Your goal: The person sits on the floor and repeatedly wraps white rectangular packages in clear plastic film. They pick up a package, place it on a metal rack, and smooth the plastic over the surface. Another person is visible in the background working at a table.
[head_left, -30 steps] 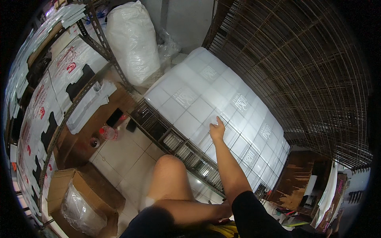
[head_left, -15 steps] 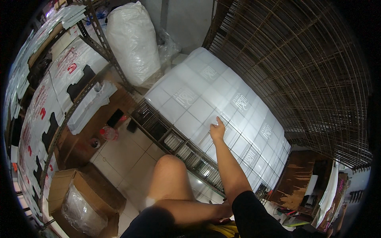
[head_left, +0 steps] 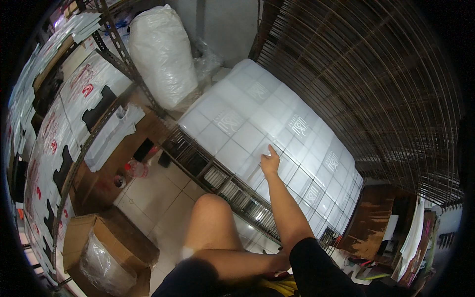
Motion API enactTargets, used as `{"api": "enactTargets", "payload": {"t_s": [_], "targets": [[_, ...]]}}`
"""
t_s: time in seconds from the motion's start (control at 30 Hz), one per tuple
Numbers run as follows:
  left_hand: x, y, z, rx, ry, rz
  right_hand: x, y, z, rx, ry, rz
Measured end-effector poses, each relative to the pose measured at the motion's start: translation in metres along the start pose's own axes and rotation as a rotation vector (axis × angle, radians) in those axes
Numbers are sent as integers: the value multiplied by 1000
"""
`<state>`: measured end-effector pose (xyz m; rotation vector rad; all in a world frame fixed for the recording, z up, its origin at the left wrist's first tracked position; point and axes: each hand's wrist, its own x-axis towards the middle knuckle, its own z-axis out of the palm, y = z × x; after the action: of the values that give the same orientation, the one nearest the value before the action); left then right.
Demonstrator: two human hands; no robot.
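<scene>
Frosted translucent plastic sheeting (head_left: 213, 143) with white printed designs lies over a low metal wire rack (head_left: 235, 194); a grid of lines shows across it. My right hand (head_left: 270, 163) is over the near part of the sheeting. Its index finger is stretched out and its thumb stands apart, while the other fingers look curled. I see nothing held in it. The fingertip is at the sheeting, though firm contact is hard to make out. My left hand is outside the picture.
Tall stacked wire racks (head_left: 356, 79) rise at the right. A stuffed white sack (head_left: 163, 57) stands at the back. To the left are a metal shelf with wrapped packs (head_left: 54, 133), a plastic bottle (head_left: 136, 169) and an open cardboard box (head_left: 111, 237). My bent knee (head_left: 213, 218) is beside the rack.
The view has shifted very slightly. My right hand keeps nearly the same place and pose on the sheeting.
</scene>
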<state>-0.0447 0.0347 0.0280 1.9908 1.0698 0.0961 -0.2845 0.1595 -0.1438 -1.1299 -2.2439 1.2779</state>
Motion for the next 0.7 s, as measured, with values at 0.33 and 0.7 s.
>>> {"api": "enactTargets", "payload": {"t_s": [0.33, 0.7], "targets": [[-12, 1, 2, 13, -118, 7, -14, -18, -16, 75, 40, -11], [-22, 4, -3, 152, -298, -87, -84, 3, -244, -20, 250, -152]]}}
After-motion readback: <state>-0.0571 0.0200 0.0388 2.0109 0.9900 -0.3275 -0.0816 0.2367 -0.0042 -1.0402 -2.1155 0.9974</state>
